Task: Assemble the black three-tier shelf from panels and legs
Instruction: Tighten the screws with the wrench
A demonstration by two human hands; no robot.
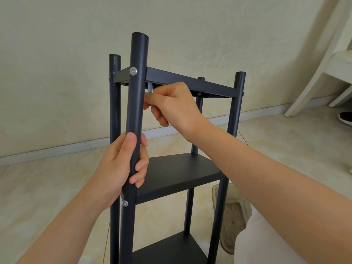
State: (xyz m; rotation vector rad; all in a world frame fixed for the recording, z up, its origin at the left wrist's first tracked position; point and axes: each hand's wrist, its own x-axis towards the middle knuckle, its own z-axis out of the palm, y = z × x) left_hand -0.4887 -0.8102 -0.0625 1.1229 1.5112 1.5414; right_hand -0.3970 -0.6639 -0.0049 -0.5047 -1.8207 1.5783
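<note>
Head view, shelf: The three-tier shelf [177, 180] stands on the pale floor [47, 187] at frame centre, directly in front of me.
Long axis: It runs upright from 6 to 12 o'clock. The four leg ends poke above the top panel [190, 82], and the middle panel [190, 166] and bottom panel [171, 250] lie level below it.
Left hand: My left hand [122, 164] comes in from 7 o'clock and wraps round the near leg [136, 103], between the upper bolt [133, 71] and the lower bolt [125, 203].
Right hand: My right hand [175, 103] comes in from 4 o'clock and pinches a hex key [150, 87] just under the top panel, beside the near leg. The key's tip is hidden.
Handling: I judge the frame stiff and fairly light. It is tall and narrow, so it could tip easily, and the painted tubes look smooth and may slip.
Where to hold: A leg at mid-height looks like the best grip, since it steadies the frame against the key's turning.
Surroundings: A slipper [232, 216] lies at 4 o'clock, white furniture [323, 69] stands at 2, and a black shoe [345, 119] sits at 3.
</note>
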